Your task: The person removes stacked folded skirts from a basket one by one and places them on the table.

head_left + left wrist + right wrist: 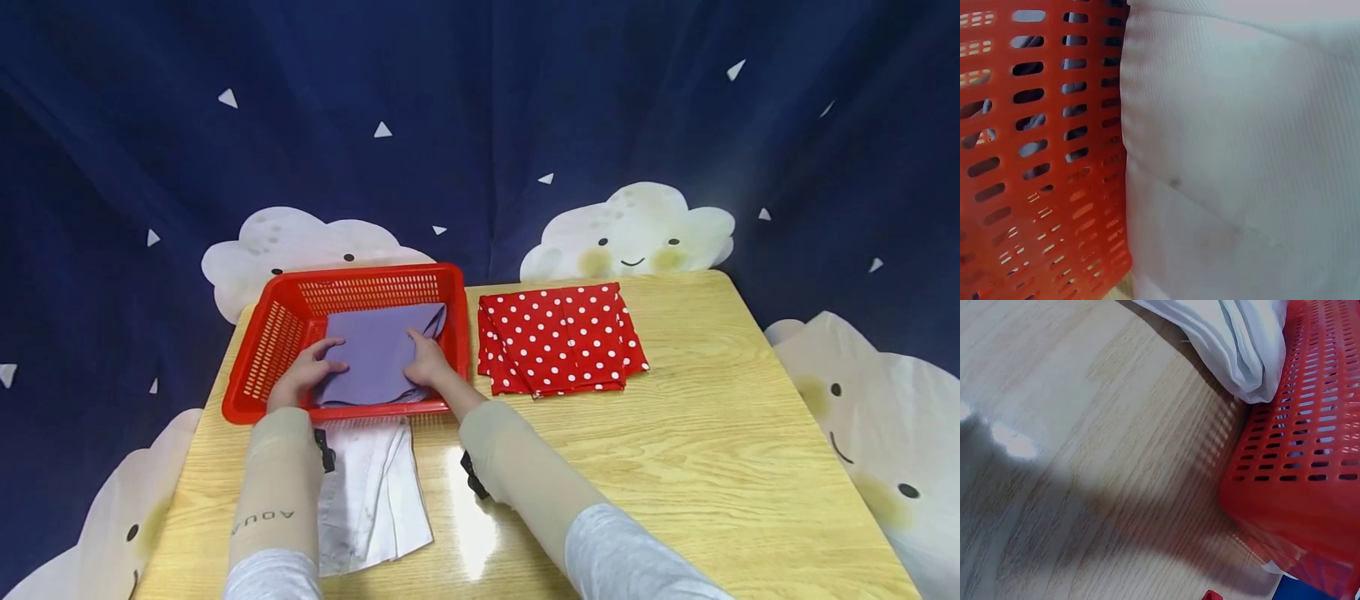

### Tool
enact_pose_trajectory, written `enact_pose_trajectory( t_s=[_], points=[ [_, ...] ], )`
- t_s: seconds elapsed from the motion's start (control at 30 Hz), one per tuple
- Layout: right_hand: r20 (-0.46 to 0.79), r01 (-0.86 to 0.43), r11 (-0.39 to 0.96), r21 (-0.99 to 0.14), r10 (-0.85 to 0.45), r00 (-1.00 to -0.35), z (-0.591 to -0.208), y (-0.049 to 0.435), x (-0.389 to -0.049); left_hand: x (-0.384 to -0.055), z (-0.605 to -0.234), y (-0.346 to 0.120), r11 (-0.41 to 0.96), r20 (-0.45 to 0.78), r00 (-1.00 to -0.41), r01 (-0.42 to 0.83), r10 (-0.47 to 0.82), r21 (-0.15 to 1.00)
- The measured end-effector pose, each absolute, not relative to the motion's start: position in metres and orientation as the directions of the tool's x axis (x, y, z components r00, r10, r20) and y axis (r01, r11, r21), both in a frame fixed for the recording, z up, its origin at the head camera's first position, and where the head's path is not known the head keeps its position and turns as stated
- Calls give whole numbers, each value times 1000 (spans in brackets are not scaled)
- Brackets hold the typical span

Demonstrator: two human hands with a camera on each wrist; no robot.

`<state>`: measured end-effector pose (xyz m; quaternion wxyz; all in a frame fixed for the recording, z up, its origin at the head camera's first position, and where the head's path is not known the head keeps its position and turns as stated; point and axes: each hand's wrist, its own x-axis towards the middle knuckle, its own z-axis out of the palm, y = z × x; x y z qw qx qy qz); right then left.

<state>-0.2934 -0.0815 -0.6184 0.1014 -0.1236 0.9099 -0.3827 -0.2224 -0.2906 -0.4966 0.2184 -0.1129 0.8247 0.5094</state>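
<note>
A folded purple cloth (371, 350) lies inside a red plastic basket (457, 333) at the table's back left. My left hand (300, 373) reaches over the front rim, its fingertips and thumb on the cloth's left edge. On the right part of the same cloth rests my right hand (429, 362), index finger extended and thumb spread from it. The other fingers of both hands are largely hidden. In front of the basket lies a folded white cloth (375, 500), partly under my left forearm; it fills much of the left wrist view (1241, 137). Neither wrist view shows a hand.
Right of the basket, a folded red cloth with white dots (558, 342) lies on the wooden table (712, 433). The basket's slotted wall (1304, 437) stands right against the white cloth (1254, 369). A dark blue curtain (480, 125) with clouds hangs behind the table.
</note>
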Motion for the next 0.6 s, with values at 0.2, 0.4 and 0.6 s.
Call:
enact_pose_trajectory(
  t_s=[0.2,0.4,0.6],
  points=[
    [-228,51,589,-807,-229,-946,-522,-71,-253,-221,-497,-291,444,-477,-876,-398,77,803],
    [-207,53,595,-802,-193,-959,-499,-68,-240,-220,-494,-290,438,-437,-897,-367,69,821],
    [-157,1,584,-812,-217,-963,-494,-66,-238,-217,-486,-290,482,-367,-929,-304,39,821]
  ],
)
